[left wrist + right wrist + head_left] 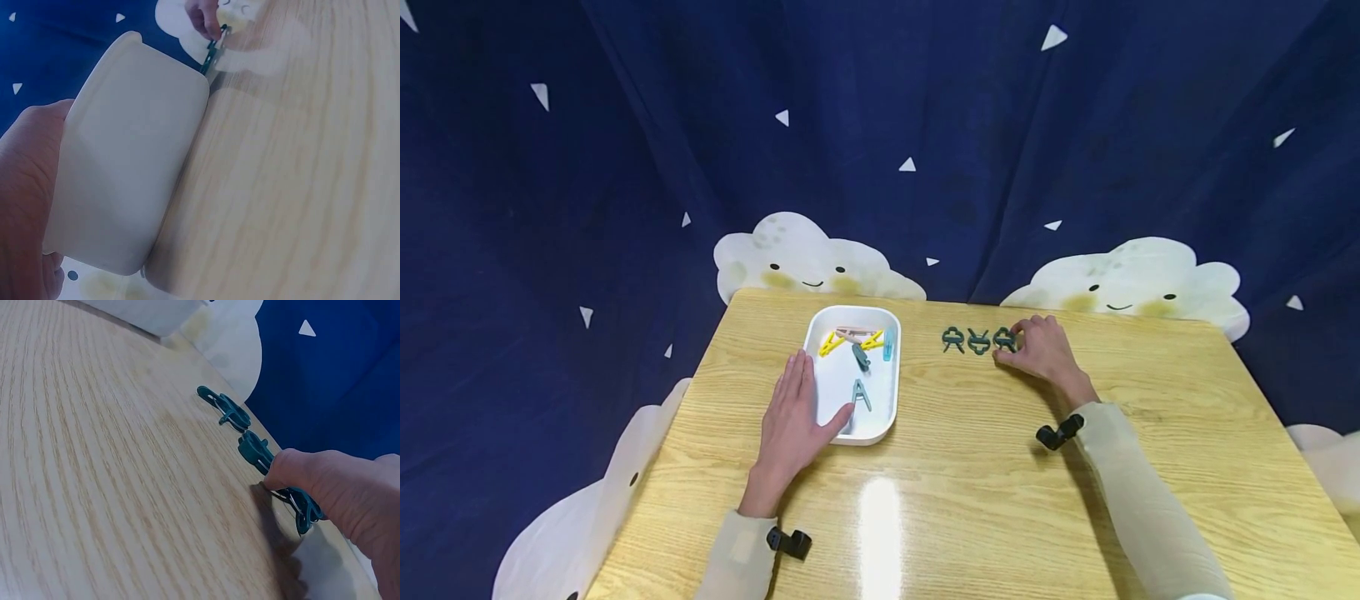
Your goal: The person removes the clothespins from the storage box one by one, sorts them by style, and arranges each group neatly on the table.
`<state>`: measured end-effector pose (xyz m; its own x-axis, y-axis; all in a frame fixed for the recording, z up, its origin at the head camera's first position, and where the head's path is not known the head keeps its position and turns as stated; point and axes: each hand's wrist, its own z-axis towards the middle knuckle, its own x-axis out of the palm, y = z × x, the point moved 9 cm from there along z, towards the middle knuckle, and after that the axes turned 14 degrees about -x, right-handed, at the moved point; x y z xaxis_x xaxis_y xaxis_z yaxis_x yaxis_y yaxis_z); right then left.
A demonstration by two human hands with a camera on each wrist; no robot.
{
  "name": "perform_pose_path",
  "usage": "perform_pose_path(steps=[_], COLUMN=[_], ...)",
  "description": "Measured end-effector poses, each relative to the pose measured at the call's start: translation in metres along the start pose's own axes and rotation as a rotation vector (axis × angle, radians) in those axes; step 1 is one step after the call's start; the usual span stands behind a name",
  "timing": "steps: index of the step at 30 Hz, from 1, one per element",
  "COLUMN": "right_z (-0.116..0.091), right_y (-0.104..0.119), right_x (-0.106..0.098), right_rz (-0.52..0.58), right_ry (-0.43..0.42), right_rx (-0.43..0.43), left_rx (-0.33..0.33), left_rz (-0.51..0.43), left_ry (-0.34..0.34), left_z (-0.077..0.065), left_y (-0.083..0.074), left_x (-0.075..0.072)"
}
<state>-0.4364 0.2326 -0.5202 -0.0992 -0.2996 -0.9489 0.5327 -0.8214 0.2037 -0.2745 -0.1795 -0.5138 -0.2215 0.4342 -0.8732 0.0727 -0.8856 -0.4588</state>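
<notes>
A white tray (885,417) stands left of centre on the table. Inside it lie several clothespins: a yellow clothespin (831,343), a light blue clothespin (888,344), a grey-green clothespin (861,393) and others. Along the tray's left side rests my left hand (793,412), fingers straight, thumb reaching over the near rim. To the right, dark green plant clips form a row: a left clip (953,337), a middle clip (978,342) and a right clip (1002,339). Thumb and fingers of my right hand (1041,350) pinch the right clip, partly covering it (303,509).
The wooden table (970,467) ends at the back against a dark blue curtain (850,100) with white triangles and cloud figures. A black wrist camera (1060,432) sits by the right sleeve, another wrist camera (789,543) by the left one.
</notes>
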Motion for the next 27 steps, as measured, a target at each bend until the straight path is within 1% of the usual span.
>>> perform_pose_path(steps=[17,27], right_z=[-0.0002,-0.0033], right_y=[-0.0031,-0.0026], right_x=[0.0046,0.004], right_rz=[0.01,0.018], right_ry=[0.02,0.013], right_rx=[0.009,0.019], left_rx=[-0.003,-0.012], left_rz=[0.004,0.012], left_ry=[0.003,0.019], left_z=[0.0004,0.001], left_y=[0.001,0.0014], left_x=[0.0009,0.002])
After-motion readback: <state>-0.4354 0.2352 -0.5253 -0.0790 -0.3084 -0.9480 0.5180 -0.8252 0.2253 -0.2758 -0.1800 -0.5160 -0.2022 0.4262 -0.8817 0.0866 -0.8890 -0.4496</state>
